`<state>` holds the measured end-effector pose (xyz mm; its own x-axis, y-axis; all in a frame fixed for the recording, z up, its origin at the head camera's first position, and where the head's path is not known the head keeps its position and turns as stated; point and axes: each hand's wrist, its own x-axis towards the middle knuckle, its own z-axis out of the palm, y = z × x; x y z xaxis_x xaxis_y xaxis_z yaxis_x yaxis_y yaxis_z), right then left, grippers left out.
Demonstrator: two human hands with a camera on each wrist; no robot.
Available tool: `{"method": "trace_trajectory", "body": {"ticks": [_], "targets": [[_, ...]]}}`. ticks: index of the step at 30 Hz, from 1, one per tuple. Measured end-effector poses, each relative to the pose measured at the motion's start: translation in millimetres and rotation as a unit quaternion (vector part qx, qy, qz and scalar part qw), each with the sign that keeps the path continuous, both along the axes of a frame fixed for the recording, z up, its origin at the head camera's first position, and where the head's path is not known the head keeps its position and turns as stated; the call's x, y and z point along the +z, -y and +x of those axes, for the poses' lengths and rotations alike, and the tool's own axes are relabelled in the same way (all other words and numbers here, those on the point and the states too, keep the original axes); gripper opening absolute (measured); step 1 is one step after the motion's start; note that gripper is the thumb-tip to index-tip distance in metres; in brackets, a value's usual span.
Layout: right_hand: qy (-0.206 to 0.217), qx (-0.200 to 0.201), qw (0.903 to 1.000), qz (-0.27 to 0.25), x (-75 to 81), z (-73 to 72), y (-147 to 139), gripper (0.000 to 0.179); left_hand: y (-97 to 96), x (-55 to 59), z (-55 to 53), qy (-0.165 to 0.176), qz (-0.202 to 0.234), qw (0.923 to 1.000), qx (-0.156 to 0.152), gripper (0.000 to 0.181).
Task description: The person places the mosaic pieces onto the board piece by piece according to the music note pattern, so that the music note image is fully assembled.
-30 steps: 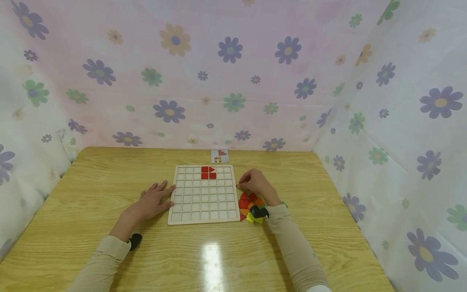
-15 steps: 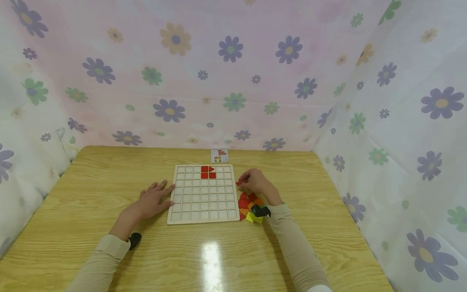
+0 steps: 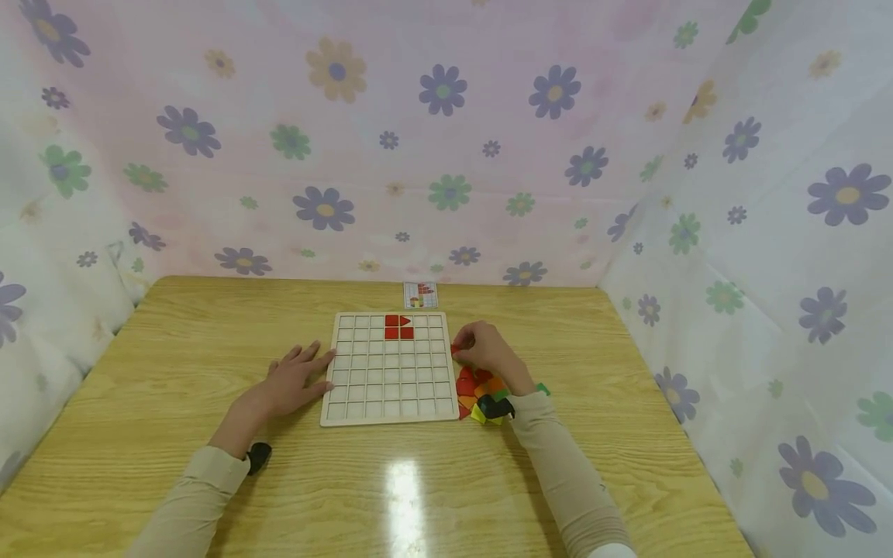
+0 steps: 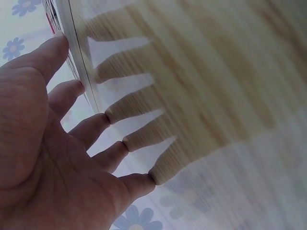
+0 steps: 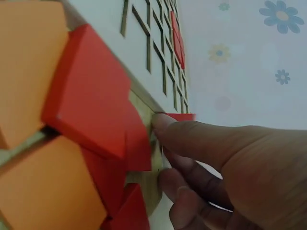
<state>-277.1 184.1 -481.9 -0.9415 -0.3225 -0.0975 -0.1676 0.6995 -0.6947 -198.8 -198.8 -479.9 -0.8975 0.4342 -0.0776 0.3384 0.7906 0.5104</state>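
Observation:
A pale wooden grid board (image 3: 374, 387) lies flat on the table, with several red tiles (image 3: 392, 333) set in cells near its far edge. One of them is a triangle. My left hand (image 3: 289, 385) lies at the board's left edge, fingers spread and the fingertips down on the table and rim. Beside the right edge, my right hand (image 3: 487, 349) pinches a small red tile (image 5: 181, 116) between thumb and fingers; most of that tile is hidden by them. Just nearer than this hand sits a loose pile of red, orange, yellow and green tiles (image 3: 466, 381).
A small picture card (image 3: 421, 294) showing a coloured pattern on a grid stands behind the board by the far table edge. The wooden table (image 3: 314, 496) is enclosed by flower-printed cloth (image 3: 377, 170). Black wrist cameras (image 3: 260, 459) sit on both wrists.
The red tile has been turned between my right fingers, showing first its edge, then a red face. It is now close to the board's right rim. My left hand stays in place.

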Motion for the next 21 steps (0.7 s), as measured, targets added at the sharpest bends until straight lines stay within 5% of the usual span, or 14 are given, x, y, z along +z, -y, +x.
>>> {"method": "trace_trajectory", "body": {"ticks": [12, 21], "targets": [[-0.034, -0.007, 0.9988, -0.035, -1.4, 3.5, 0, 0.007, -0.1, 1.0, 0.9, 0.004, 0.003, 1.0, 0.001, 0.062], [-0.054, -0.04, 0.9912, -0.114, -4.8, 0.9, 12, 0.013, -0.8, 3.0, 1.4, 0.005, 0.006, 1.0, 0.002, 0.062]]}}
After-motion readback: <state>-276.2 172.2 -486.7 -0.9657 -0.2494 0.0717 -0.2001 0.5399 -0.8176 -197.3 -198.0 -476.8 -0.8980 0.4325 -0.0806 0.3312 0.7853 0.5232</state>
